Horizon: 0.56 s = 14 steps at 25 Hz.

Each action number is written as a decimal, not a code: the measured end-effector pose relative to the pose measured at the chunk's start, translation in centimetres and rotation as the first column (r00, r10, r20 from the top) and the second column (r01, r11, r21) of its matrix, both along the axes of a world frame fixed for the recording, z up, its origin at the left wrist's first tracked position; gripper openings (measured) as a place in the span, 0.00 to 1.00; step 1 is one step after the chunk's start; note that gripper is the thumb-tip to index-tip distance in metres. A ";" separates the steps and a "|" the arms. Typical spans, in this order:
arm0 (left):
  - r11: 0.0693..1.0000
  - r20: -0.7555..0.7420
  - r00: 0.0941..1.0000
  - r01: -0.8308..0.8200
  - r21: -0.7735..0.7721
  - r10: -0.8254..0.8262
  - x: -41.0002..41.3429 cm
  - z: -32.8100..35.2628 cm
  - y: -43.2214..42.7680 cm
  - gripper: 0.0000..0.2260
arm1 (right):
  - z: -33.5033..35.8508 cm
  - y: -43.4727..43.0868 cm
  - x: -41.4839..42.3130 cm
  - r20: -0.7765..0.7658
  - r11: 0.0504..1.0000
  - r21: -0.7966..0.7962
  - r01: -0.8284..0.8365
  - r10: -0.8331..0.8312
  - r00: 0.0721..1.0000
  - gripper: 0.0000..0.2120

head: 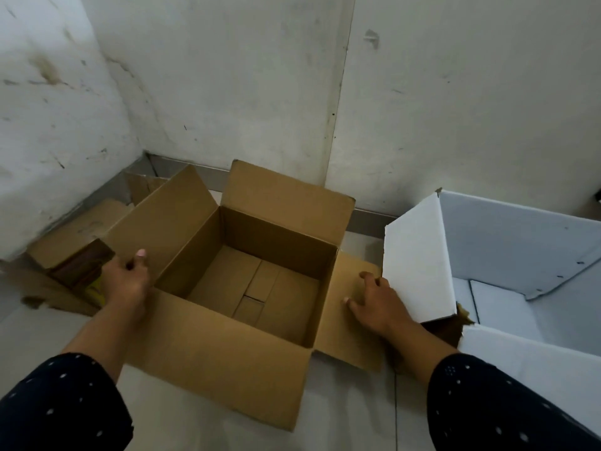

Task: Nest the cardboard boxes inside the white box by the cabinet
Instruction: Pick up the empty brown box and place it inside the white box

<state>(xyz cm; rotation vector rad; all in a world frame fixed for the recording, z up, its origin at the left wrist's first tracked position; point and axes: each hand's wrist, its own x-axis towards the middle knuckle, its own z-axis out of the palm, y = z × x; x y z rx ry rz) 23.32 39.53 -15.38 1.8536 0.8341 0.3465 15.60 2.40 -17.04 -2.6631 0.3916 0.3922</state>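
Note:
An open brown cardboard box (227, 346) stands on the floor in the middle, flaps spread outward, nothing inside it. My left hand (126, 281) grips the lower edge of its left flap, thumb on top. My right hand (377, 302) lies on its right flap with fingers curled over the flap's far edge. The large white box (507, 242) stands open at the right, its left flap (419, 265) leaning over the brown box's right flap, close to my right hand.
A smaller brown box (74, 252) and flattened cardboard (143, 187) sit in the left corner against the stained white walls. A metal skirting strip (367, 219) runs along the wall base. Grey floor lies in front.

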 end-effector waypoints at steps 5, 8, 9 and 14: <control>0.989 -0.073 0.992 -0.111 -0.099 0.104 -1.9 -1.7 2.8 0.22 | -1.9 1.9 -0.1 -0.085 0.956 0.193 0.220 -0.207 0.975 0.41; 0.984 -0.071 0.992 -0.115 -0.136 0.107 -2.9 -2.2 3.8 0.20 | -2.6 2.9 -0.5 -0.042 0.921 0.194 0.337 -0.335 0.941 0.43; 0.985 -0.056 0.995 -0.094 -0.144 0.086 -3.0 -2.3 3.9 0.20 | -2.2 3.2 -0.7 0.007 0.913 0.177 0.368 -0.375 0.927 0.42; 0.967 0.016 0.999 0.047 -0.249 -0.044 -3.3 -0.5 2.9 0.24 | 2.1 3.6 0.4 0.241 0.934 0.193 0.300 -0.342 0.908 0.39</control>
